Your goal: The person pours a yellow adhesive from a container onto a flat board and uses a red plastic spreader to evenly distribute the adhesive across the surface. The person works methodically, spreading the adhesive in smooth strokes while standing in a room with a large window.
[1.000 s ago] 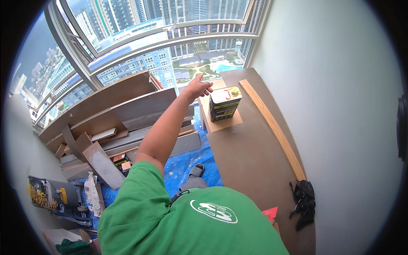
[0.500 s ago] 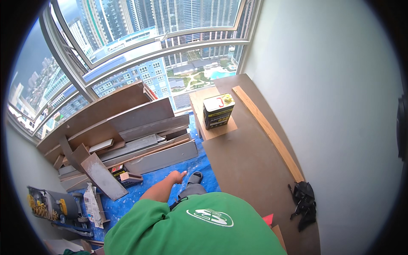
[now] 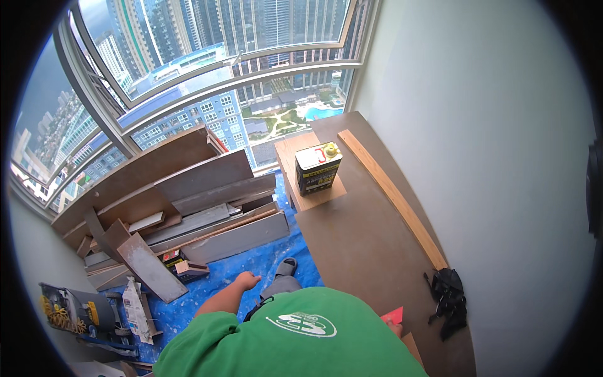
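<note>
My left hand [image 3: 249, 280] hangs over the blue floor sheet, away from any object, its fingers loosely extended with nothing in them. Mostly hidden behind the green shirt, my right hand [image 3: 394, 326] grips a flat red piece [image 3: 394, 315] above the brown board [image 3: 352, 245]. What kind of piece it is cannot be made out. Farther off, a rectangular metal can [image 3: 318, 168] with a white top and yellow cap stands upright on a light wooden piece [image 3: 328, 197].
A long wooden strip [image 3: 396, 201] lies along the right wall, with a black bundle [image 3: 447, 301] at its near end. Offcut boards [image 3: 207, 176] lean below the window at left. A grey bin [image 3: 91, 308] stands at lower left. Blue sheeting [image 3: 220, 270] covers the floor.
My right hand has come into sight with more of the red piece showing. My left hand has moved left and slightly nearer. The view has shifted a little.
</note>
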A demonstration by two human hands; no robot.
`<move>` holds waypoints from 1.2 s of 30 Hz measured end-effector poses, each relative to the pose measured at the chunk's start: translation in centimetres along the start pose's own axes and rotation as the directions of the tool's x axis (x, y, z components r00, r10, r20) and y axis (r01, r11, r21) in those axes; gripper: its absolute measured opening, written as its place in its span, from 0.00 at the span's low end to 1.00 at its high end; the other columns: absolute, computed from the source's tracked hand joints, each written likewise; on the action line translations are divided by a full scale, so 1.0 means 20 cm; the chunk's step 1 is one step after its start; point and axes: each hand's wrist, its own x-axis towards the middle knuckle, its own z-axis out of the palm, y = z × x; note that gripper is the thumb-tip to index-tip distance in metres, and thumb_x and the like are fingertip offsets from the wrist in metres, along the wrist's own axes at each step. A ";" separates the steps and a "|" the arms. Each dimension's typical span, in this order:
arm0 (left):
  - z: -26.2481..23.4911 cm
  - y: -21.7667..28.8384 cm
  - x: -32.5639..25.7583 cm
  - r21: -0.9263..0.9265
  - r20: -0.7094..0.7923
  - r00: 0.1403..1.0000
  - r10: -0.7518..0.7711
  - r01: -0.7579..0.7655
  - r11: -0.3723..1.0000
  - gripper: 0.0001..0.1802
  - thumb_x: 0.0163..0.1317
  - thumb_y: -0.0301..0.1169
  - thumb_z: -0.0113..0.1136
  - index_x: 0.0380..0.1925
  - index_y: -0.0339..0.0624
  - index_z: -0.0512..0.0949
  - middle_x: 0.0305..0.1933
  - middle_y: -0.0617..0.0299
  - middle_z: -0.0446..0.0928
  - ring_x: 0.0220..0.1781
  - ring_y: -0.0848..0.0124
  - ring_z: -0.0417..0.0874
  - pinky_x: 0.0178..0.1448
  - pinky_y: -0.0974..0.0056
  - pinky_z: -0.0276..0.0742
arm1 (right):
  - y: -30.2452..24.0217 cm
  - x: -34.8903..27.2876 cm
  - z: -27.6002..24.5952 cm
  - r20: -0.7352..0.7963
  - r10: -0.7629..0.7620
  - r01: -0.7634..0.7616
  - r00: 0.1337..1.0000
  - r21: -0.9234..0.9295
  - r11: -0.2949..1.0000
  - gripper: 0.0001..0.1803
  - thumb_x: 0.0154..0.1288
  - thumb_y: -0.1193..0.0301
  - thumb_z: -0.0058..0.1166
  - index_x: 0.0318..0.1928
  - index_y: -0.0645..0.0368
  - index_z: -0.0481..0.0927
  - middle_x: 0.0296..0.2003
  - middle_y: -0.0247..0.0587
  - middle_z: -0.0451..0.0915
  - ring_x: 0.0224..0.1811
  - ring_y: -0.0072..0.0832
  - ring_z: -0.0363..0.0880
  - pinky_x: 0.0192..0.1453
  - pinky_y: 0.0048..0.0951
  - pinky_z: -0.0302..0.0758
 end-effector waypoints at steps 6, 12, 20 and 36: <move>-0.08 0.14 0.02 -0.002 -0.092 0.994 0.064 -0.065 0.998 0.31 0.64 0.59 0.56 0.40 0.38 0.86 0.40 0.50 0.86 0.44 0.55 0.87 0.52 0.54 0.80 | -0.05 -0.04 0.02 -0.009 0.037 -0.037 0.999 -0.026 0.999 0.20 0.72 0.57 0.58 0.37 0.63 0.77 0.22 0.40 0.80 0.17 0.27 0.78 0.18 0.28 0.74; -0.12 0.26 0.04 0.056 0.024 0.998 0.051 -0.052 0.997 0.35 0.64 0.60 0.55 0.48 0.37 0.84 0.54 0.43 0.83 0.59 0.48 0.82 0.63 0.52 0.77 | 0.09 -0.06 -0.03 -0.055 0.095 -0.096 0.994 -0.009 0.995 0.20 0.73 0.57 0.58 0.35 0.63 0.77 0.22 0.39 0.80 0.18 0.27 0.78 0.19 0.28 0.74; -0.07 0.17 0.14 0.116 -0.065 0.990 0.124 -0.116 0.986 0.30 0.64 0.58 0.58 0.35 0.38 0.86 0.34 0.53 0.87 0.37 0.60 0.89 0.48 0.56 0.82 | 0.15 -0.16 -0.03 -0.070 0.083 -0.084 0.994 -0.010 0.996 0.19 0.72 0.57 0.58 0.34 0.64 0.78 0.22 0.39 0.80 0.17 0.27 0.78 0.18 0.29 0.73; -0.47 0.83 0.78 -0.062 0.027 0.979 0.201 -0.199 0.978 0.27 0.63 0.51 0.62 0.48 0.38 0.79 0.49 0.43 0.82 0.54 0.50 0.84 0.57 0.51 0.80 | 0.28 -0.31 0.21 -0.336 0.233 -0.264 0.913 -0.049 0.963 0.27 0.68 0.48 0.59 0.36 0.65 0.84 0.27 0.48 0.84 0.28 0.35 0.84 0.34 0.36 0.79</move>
